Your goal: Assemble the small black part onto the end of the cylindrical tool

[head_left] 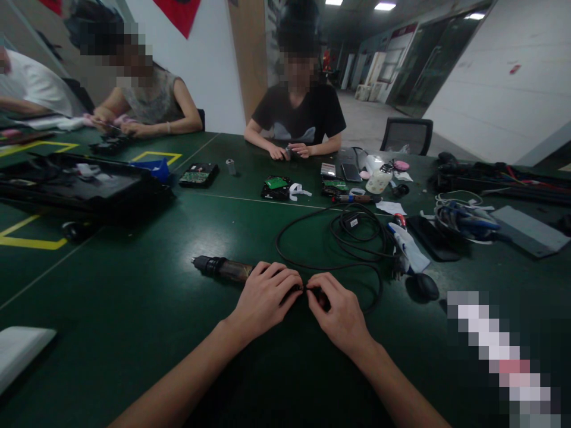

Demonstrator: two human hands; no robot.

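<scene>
An electric screwdriver (229, 270) with a black nose and a brownish body lies on the green table, its metal tip pointing left. My left hand (270, 294) is closed around its rear end, which the fingers mostly hide. Just to the right, my right hand (339, 306) is closed in a pinch, its fingertips nearly meeting those of the left. A black cable (379, 276) loops round behind the right hand, and its dark end seems to be in that grip. The exact point where the two parts meet is hidden by my fingers.
Beyond the coiled cable lie a phone (432, 238), a white-and-blue packet (408, 246) and a black mouse (422, 287). Hard drives (276, 186) and a patterned bottle (379, 178) stand farther back. A black casing (80, 184) lies left. Several people sit across the table.
</scene>
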